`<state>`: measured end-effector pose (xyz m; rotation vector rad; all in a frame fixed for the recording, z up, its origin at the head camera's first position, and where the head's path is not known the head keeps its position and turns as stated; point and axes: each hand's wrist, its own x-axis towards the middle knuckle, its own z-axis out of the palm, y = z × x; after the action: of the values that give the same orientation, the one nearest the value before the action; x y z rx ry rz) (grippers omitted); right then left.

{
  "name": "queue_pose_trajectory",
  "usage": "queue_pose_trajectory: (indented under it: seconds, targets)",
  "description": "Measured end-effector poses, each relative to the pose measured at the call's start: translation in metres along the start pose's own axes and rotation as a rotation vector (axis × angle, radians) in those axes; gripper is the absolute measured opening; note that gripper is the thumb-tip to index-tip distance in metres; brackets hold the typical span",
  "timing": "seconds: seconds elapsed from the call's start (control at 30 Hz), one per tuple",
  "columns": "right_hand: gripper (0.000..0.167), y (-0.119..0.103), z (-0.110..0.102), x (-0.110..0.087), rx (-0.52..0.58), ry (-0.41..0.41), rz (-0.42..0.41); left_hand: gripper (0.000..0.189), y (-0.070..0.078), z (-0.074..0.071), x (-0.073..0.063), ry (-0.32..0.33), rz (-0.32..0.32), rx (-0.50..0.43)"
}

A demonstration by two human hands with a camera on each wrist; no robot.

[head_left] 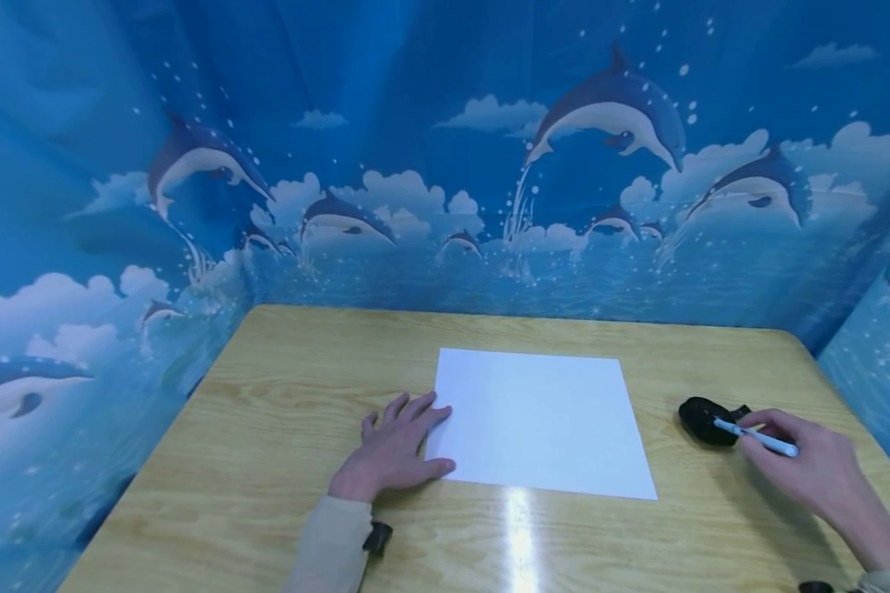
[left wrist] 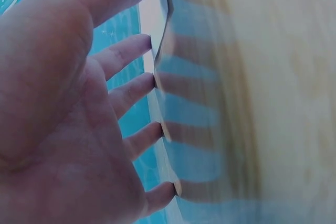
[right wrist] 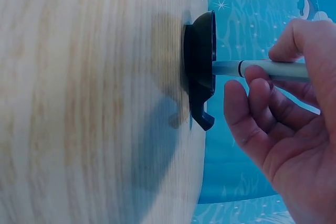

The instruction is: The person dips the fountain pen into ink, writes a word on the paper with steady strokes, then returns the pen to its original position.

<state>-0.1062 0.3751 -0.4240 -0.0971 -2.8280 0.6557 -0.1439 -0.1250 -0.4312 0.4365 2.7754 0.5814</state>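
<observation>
A sheet of white paper (head_left: 541,424) lies flat on the wooden table. My left hand (head_left: 396,449) rests at its left edge with fingers spread, the thumb and some fingertips on the paper. In the left wrist view, the fingers (left wrist: 131,95) reach out straight toward the tabletop. To the right of the paper, my right hand (head_left: 808,461) pinches a slim pale pen (head_left: 767,441) with a dark ring near its front. The pen's front end reaches into a small black dish (right wrist: 199,56) with a short curved handle; its tip is hidden by the dish.
The wooden table (head_left: 304,371) has a back edge against a blue curtain (head_left: 415,82) printed with dolphins and clouds, which also hangs at both sides. A bright light reflection (head_left: 519,535) lies on the tabletop in front of the paper.
</observation>
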Motion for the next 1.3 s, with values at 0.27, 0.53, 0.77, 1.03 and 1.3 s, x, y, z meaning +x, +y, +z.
queue_pose_trajectory:
  seconds: [0.27, 0.53, 0.77, 1.03, 1.3]
  targets:
    - [0.017, 0.003, 0.000, 0.002, 0.027, -0.047, 0.005, 0.074, 0.001, 0.000, 0.001, -0.002, -0.007, -0.004]
    - [0.015, 0.003, 0.002, 0.006, 0.029, -0.071, 0.007, 0.074, 0.000, 0.001, 0.001, -0.009, -0.017, 0.002]
    - [0.010, 0.004, 0.008, 0.009, 0.058, -0.011, -0.088, 0.073, 0.000, 0.000, 0.002, -0.006, -0.011, -0.002]
    - [0.012, 0.005, 0.009, 0.011, 0.066, -0.048, -0.064, 0.073, 0.001, 0.000, 0.001, -0.008, -0.006, -0.014]
    - [0.014, 0.004, 0.011, 0.012, 0.101, -0.046, -0.089, 0.074, 0.001, -0.001, 0.002, -0.009, -0.011, -0.009]
